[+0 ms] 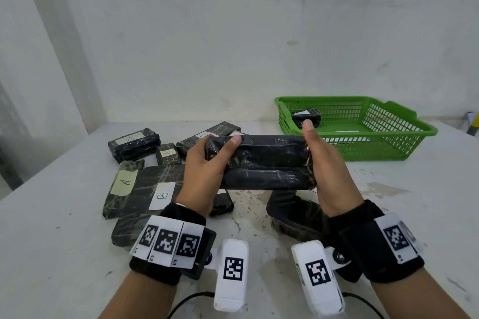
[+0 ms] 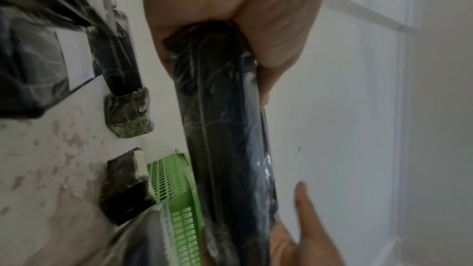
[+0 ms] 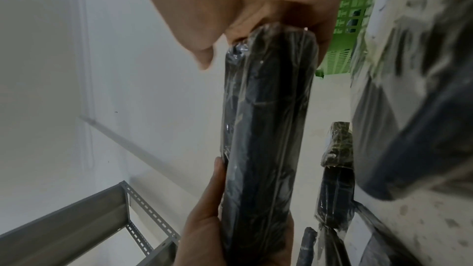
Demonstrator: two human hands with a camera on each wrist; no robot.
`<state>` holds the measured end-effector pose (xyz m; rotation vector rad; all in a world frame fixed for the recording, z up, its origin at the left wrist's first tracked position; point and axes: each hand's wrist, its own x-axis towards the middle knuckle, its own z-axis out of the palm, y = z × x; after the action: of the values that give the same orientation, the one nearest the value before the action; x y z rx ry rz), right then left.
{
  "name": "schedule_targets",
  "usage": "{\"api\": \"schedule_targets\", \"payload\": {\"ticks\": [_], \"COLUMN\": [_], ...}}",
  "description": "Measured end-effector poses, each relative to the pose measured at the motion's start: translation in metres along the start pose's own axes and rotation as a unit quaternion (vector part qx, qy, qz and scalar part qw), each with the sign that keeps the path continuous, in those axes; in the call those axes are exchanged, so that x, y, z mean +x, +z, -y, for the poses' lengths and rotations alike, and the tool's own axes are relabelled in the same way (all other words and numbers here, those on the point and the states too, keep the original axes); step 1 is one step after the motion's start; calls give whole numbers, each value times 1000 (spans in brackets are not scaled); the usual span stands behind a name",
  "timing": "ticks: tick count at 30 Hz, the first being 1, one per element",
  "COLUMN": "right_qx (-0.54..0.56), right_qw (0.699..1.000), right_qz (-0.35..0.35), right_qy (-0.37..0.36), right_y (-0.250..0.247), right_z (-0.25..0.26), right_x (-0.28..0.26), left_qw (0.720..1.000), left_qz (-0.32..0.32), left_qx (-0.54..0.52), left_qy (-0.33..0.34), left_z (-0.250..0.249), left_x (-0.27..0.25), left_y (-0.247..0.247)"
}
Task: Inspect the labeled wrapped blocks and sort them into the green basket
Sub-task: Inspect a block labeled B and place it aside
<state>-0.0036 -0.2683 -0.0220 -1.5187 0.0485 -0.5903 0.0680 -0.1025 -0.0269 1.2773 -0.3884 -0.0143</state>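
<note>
1. Hands were seen raised over the worktop [image 1: 64, 215], with a long black wrapped block [image 1: 264, 163] held level between them, clear of the surface.
2. The left hand [image 1: 204, 173] was closed round the block's left end, thumb laid along the top edge and fingers hidden behind it.
3. The right hand [image 1: 326, 176] was set against the block's right end, thumb pointing up past the top corner; its fingers were hidden behind the block, so how far they curled could not be told.
4. No label was visible on the face of the held block turned toward the head camera.
5. The green basket [image 1: 388, 147] was placed beyond the right hand, well apart from the held block, and one small wrapped block [image 1: 307, 115] with a white label lay inside it near its left wall.
6. Below and beyond the left hand, several wrapped blocks were spread on the worktop, among them a block labelled A [image 1: 124, 184] and a flat block labelled B [image 1: 155, 189], the two lying just beside each other.
7. Another dark wrapped block [image 1: 295, 215] lay on the worktop below the right hand.
</note>
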Motion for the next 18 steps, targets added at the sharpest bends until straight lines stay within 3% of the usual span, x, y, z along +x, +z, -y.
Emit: {"api": "schedule_targets", "payload": {"ticks": [4,12,18], "right_qx": [-41,-10,-17], "right_qw": [995,997,995], "right_qz": [-68,-58,-82], "right_qy": [-67,-44,-54], "right_y": [-1,0,-3], "right_z": [-4,-7,-11], "right_x": [1,1,3], "left_qw": [999,999,996], "left_qz": [42,24,88], "left_qx": [1,28,20], "left_qy": [-5,-3,-25], "left_z": [-2,0,-3], "left_x": [-5,-3,-2], "left_y": [5,2,-1]}}
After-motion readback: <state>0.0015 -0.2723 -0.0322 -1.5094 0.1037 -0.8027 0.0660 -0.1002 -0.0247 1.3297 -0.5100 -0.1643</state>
